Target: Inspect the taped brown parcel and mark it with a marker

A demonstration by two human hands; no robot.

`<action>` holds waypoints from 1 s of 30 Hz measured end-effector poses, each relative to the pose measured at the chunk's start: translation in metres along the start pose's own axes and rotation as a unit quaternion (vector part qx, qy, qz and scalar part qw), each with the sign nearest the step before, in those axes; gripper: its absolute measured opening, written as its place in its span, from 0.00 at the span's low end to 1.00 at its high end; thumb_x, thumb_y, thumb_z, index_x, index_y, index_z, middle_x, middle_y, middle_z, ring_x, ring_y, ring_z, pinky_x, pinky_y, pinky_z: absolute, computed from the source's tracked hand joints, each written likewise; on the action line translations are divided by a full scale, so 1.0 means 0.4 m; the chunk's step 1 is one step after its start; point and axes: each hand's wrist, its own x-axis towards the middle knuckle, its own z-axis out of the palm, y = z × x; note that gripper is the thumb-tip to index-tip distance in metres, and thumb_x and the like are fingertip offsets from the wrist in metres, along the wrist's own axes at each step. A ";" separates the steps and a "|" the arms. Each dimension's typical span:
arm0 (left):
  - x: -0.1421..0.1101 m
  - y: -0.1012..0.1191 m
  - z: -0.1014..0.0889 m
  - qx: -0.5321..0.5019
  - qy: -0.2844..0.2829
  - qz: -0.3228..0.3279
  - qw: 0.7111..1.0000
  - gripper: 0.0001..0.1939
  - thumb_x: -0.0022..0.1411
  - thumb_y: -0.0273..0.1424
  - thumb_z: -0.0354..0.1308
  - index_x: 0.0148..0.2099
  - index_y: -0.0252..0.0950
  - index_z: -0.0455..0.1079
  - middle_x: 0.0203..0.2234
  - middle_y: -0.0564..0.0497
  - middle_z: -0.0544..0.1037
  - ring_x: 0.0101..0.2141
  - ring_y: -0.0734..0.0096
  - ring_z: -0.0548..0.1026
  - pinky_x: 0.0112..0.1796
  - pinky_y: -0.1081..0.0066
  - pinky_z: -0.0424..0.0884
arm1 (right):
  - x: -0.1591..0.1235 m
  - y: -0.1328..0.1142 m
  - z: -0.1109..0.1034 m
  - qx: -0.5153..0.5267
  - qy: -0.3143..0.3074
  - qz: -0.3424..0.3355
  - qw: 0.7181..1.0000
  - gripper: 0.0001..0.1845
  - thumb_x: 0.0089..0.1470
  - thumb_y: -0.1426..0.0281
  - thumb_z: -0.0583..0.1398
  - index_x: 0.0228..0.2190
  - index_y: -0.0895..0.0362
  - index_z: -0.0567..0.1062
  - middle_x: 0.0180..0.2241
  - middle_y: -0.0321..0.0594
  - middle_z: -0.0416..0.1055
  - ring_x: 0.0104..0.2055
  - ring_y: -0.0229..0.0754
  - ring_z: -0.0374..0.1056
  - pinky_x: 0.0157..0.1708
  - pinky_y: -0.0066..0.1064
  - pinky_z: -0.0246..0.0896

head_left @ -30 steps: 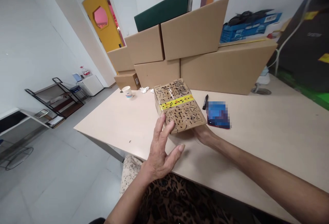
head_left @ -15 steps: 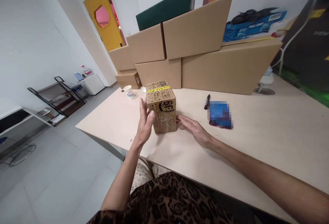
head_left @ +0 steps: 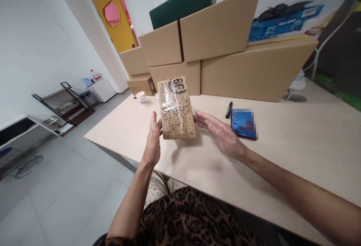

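Note:
A small brown cardboard box [head_left: 176,108], printed with black marks and wrapped in clear tape, stands tilted on end just above the beige table [head_left: 296,152]. I hold it between my two hands. My left hand [head_left: 153,138] presses flat against its left side, thumb toward me. On the other side, the outstretched fingertips of my right hand [head_left: 222,133] touch its right side. The box's broad taped face is turned toward me.
Large plain cardboard boxes [head_left: 225,50] are stacked along the far side of the table, a dark green box [head_left: 183,1] on top. A black marker [head_left: 228,109], a blurred blue item [head_left: 244,123] and a paper cup [head_left: 141,97] lie nearby. The table's left edge drops to grey floor.
The box has been turned over between my hands, from lying with its yellow-taped face up, to standing upright, to tipped back with another face toward me. Both hands shifted to its sides.

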 end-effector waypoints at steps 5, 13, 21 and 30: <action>-0.005 0.023 0.002 0.031 -0.019 0.010 0.999 0.53 0.64 0.68 0.47 0.80 0.47 0.40 0.75 0.40 0.60 0.74 0.40 0.55 0.68 0.39 0.52 | 0.010 -0.031 0.008 -0.003 0.014 -0.017 1.000 0.28 0.66 0.50 0.60 0.64 0.41 0.73 0.71 0.35 0.65 0.75 0.54 0.57 0.74 0.55 0.50; -0.007 -0.009 0.004 0.129 -0.080 0.085 0.985 0.42 0.68 0.48 0.63 0.77 0.55 0.52 0.78 0.53 0.52 0.75 0.43 0.50 0.72 0.41 0.48 | 0.000 -0.058 0.031 0.029 -0.015 0.010 0.999 0.36 0.65 0.56 0.64 0.70 0.43 0.64 0.72 0.40 0.63 0.76 0.55 0.54 0.73 0.54 0.52; -0.022 0.056 0.015 0.065 -0.069 0.105 0.990 0.44 0.65 0.50 0.65 0.77 0.51 0.54 0.77 0.53 0.53 0.76 0.45 0.49 0.74 0.48 0.49 | 0.002 -0.101 0.046 0.007 0.021 -0.016 1.000 0.40 0.61 0.45 0.62 0.69 0.41 0.65 0.71 0.40 0.63 0.74 0.59 0.57 0.67 0.56 0.64; 0.010 0.050 0.044 -0.081 -0.068 0.008 0.994 0.46 0.64 0.48 0.65 0.77 0.44 0.52 0.69 0.43 0.71 0.71 0.41 0.63 0.71 0.44 0.60 | -0.016 -0.115 0.041 -0.102 -0.017 -0.045 0.994 0.39 0.59 0.47 0.66 0.68 0.37 0.68 0.76 0.32 0.53 0.79 0.60 0.44 0.75 0.58 0.45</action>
